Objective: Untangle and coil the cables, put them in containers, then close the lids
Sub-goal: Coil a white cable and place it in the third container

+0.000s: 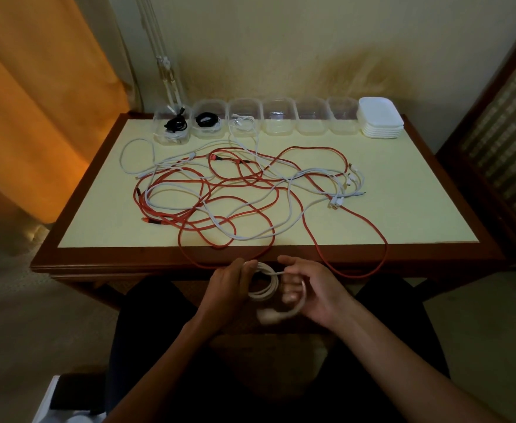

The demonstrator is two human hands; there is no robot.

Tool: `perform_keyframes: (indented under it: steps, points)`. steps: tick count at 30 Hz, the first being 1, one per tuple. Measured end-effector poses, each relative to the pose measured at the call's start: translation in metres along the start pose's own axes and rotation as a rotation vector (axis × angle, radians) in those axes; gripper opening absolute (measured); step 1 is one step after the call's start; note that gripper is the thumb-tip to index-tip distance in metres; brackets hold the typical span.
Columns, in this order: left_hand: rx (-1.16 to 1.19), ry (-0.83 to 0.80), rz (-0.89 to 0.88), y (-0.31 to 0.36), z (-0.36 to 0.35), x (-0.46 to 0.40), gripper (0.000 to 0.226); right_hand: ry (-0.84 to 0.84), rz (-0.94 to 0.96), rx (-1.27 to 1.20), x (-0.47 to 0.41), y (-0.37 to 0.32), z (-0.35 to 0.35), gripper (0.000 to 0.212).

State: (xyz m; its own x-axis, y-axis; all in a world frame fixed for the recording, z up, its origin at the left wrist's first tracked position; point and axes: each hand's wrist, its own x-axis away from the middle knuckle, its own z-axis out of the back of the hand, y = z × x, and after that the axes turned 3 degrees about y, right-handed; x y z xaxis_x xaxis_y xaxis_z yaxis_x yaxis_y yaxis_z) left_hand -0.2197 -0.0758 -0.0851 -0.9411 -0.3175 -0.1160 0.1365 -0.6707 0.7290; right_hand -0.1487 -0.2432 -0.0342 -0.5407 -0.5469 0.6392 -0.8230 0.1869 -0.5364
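In front of the table's near edge my left hand (230, 288) grips a coil of white cable (267, 285). My right hand (313, 290) pinches the cable's loose strand, and the free end with its plug hangs blurred below my fingers. On the table lies a tangle of red cables (220, 190) and white cables (296, 175); red loops hang over the front edge. Several clear containers (276, 117) stand open in a row at the back. The two at the left hold black coils (206, 120), the third a white cable (241, 122). White lids (380, 117) are stacked at the back right.
The table (104, 209) has a pale yellow top and a dark wooden rim. An orange curtain (37, 102) hangs at the left, a wooden cabinet (495, 132) stands at the right. A wall runs close behind the containers. My dark-clad legs are under the table's front.
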Motion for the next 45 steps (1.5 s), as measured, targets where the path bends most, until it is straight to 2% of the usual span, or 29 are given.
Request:
perform_keyframes:
  steps: [2,3,5,7,9,12,15,18,20,22,27,30,33,36,39,42,45]
  points:
    - [0.145,-0.057,0.068,0.004,0.007,-0.001,0.030,-0.035,0.026,0.143,-0.001,-0.004,0.006,0.026]
    - [0.190,-0.067,0.098,0.008,0.011,-0.002,0.031,-0.031,0.093,0.321,-0.002,-0.005,0.008,0.026]
    - [0.304,-0.078,0.159,0.009,0.016,-0.005,0.037,0.044,0.361,0.778,0.001,-0.006,0.009,0.015]
    - [0.466,-0.081,0.215,0.015,0.021,-0.005,0.044,0.134,0.726,1.046,-0.001,-0.005,0.011,0.005]
    - [0.602,-0.086,0.248,0.020,0.021,-0.005,0.045,0.156,0.960,1.100,-0.005,0.000,0.014,0.010]
    - [0.678,-0.070,0.261,0.029,0.013,-0.001,0.045,0.192,1.072,1.092,-0.013,0.007,0.017,0.013]
    - [0.682,-0.049,0.278,0.032,0.007,0.000,0.043,0.208,0.952,0.990,-0.008,0.013,0.016,0.011]
    - [0.470,-0.021,0.183,0.024,0.002,-0.002,0.041,0.109,0.620,0.855,-0.001,0.010,0.014,0.017]
    - [0.346,-0.022,0.148,0.017,-0.001,-0.003,0.039,0.034,0.393,0.650,0.002,0.005,0.013,0.022]
    - [0.259,-0.063,0.134,0.014,-0.003,-0.005,0.036,-0.026,0.253,0.474,0.003,0.000,0.012,0.028]
    - [-0.001,-0.165,-0.010,0.014,-0.006,-0.007,0.024,-0.068,0.205,0.575,0.002,-0.001,0.008,0.027]
    - [-0.159,-0.131,-0.109,0.008,-0.008,-0.005,0.035,-0.061,0.155,0.478,-0.001,0.000,0.010,0.034]
    - [-0.121,-0.014,-0.021,0.010,-0.009,-0.003,0.042,0.008,0.138,0.344,-0.006,0.005,0.011,0.053]
    - [-0.011,0.018,0.070,0.009,-0.012,-0.003,0.044,0.048,0.122,0.297,-0.012,0.012,0.011,0.066]
    - [0.046,0.075,0.006,0.006,-0.013,-0.001,0.039,0.016,0.046,0.279,-0.016,0.010,0.016,0.058]
    - [0.004,0.178,-0.119,0.007,-0.015,0.000,0.034,-0.016,0.020,0.316,-0.019,0.009,0.019,0.046]
    - [-0.130,0.241,-0.130,0.013,-0.016,-0.003,0.032,-0.031,0.047,0.328,-0.022,0.014,0.020,0.036]
